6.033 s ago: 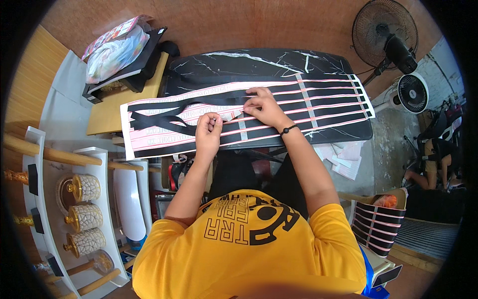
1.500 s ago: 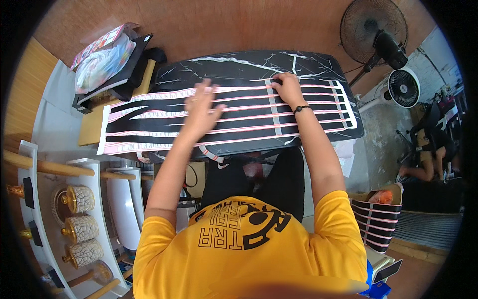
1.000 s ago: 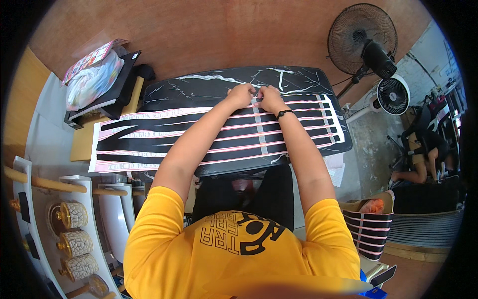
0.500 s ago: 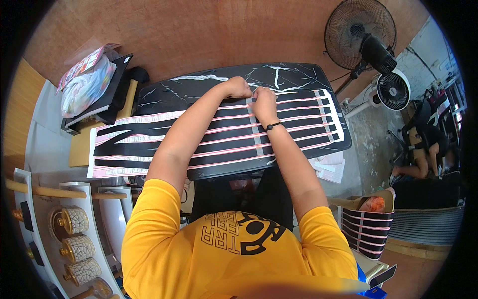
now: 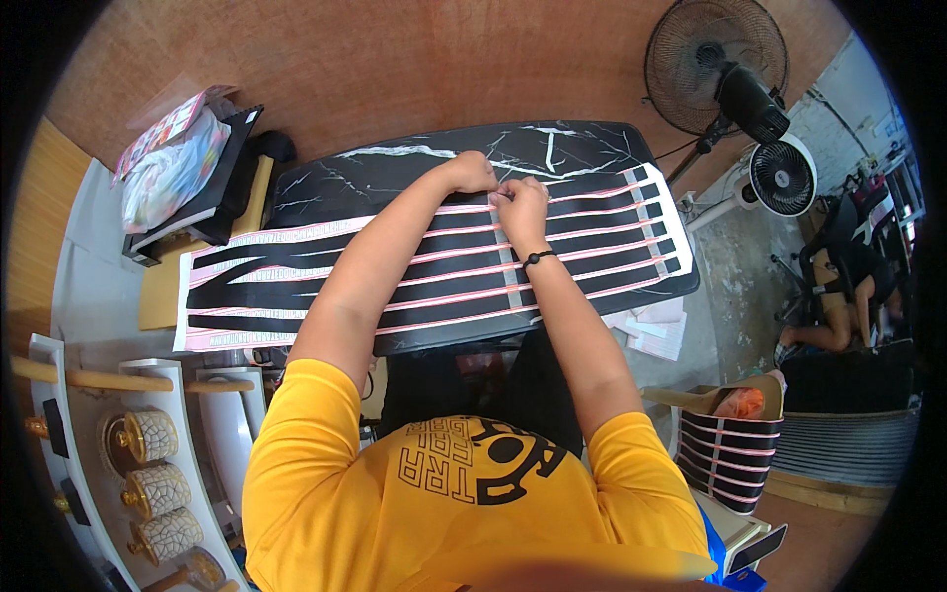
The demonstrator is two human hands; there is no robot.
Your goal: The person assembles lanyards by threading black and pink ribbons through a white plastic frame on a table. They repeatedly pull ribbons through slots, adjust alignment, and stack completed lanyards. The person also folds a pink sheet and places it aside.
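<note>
Hands [image 5: 525,205] together at far edge of striped sheet [image 5: 459,246]

Hands [image 5: 524,207] close together, far edge of striped sheet [image 5: 459,247]; black marbled table [image 5: 592,150] beneath.

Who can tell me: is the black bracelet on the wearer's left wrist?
No, the black bracelet sits at the wrist of the right hand.

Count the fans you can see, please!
2. A big black fan is at the upper right, and a smaller white fan is just below it in the picture.
</note>
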